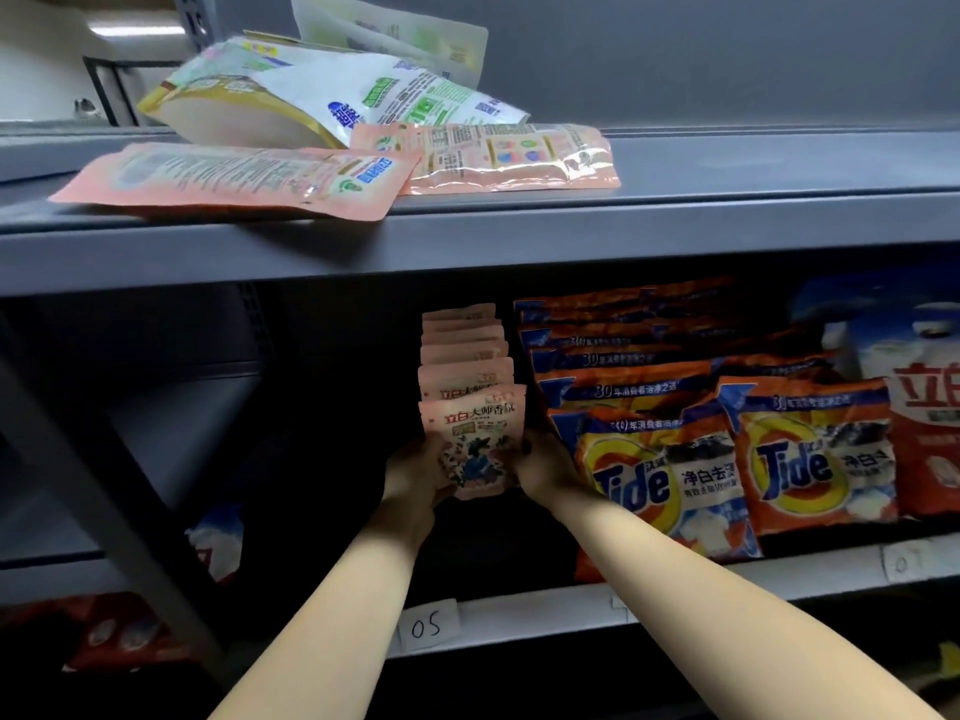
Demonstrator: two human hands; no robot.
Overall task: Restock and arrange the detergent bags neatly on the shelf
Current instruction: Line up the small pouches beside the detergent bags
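A row of several pink detergent bags point(465, 350) stands upright on the middle shelf point(727, 584), one behind another. Both hands hold the front pink bag point(475, 433) of that row. My left hand point(415, 472) grips its lower left edge and my right hand point(540, 462) grips its lower right edge. The bag is upright with its printed face toward me.
Orange Tide bags point(660, 449) stand in rows just right of the pink row, then red-and-white bags point(924, 423). On the top shelf point(675, 220) lie two flat pink pouches point(234, 179) and white-green pouches point(337, 98). A label "05" point(428, 626) marks the shelf edge. Left of the pink row is dark space.
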